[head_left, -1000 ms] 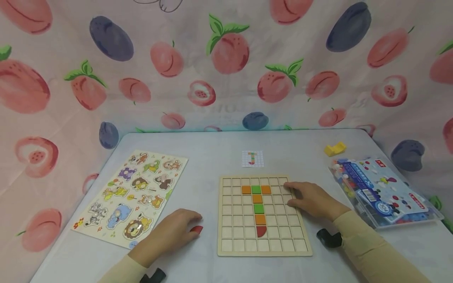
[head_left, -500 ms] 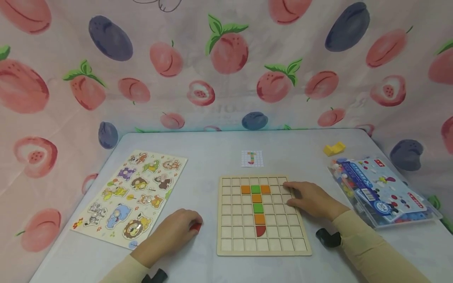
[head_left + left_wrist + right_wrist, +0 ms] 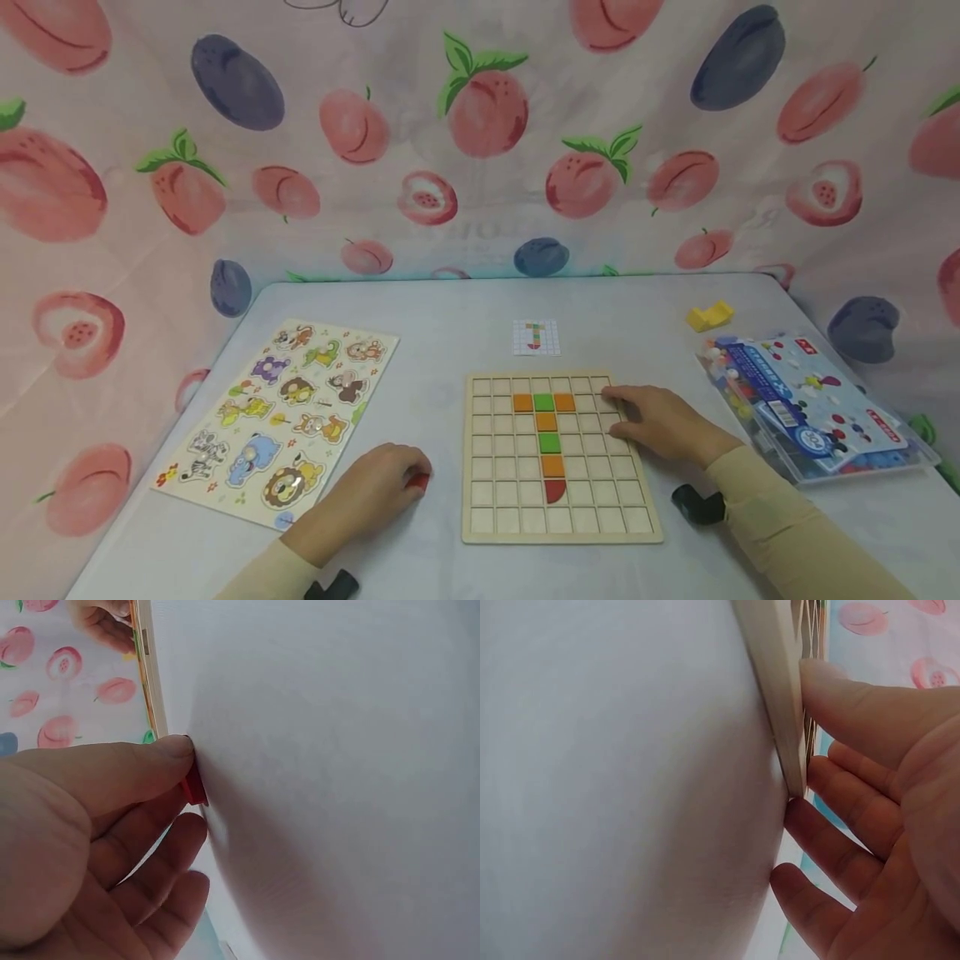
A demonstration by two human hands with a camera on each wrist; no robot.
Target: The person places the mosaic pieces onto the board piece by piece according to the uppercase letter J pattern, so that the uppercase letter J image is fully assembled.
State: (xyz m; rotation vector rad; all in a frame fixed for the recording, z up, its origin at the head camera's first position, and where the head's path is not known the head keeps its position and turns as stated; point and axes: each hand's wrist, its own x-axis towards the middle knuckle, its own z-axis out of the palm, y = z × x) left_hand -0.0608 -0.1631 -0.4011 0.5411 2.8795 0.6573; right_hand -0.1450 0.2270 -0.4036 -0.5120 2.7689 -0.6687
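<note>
My left hand [image 3: 367, 492] is at the table surface, left of the wooden grid board [image 3: 510, 521]. Its thumb and index finger pinch a small red tile [image 3: 195, 786]; the fingers partly cover it in the head view. On the board lie orange and green square tiles in a T shape, with a red rounded tile [image 3: 554, 491] at the foot of the stem. My right hand [image 3: 667, 425] rests at the board's right edge. In the right wrist view its thumb touches the wooden rim [image 3: 780, 697], and the other fingers extend loosely beside it.
A small pattern card [image 3: 536, 337] lies beyond the board. On the left is an animal puzzle board [image 3: 341, 429]. A clear plastic box [image 3: 817, 408] of colourful parts sits at right, with a yellow piece [image 3: 709, 316] behind it.
My left index finger and thumb have closed on the red tile, which showed more openly by the thumb before. The right hand and the board have stayed put.
</note>
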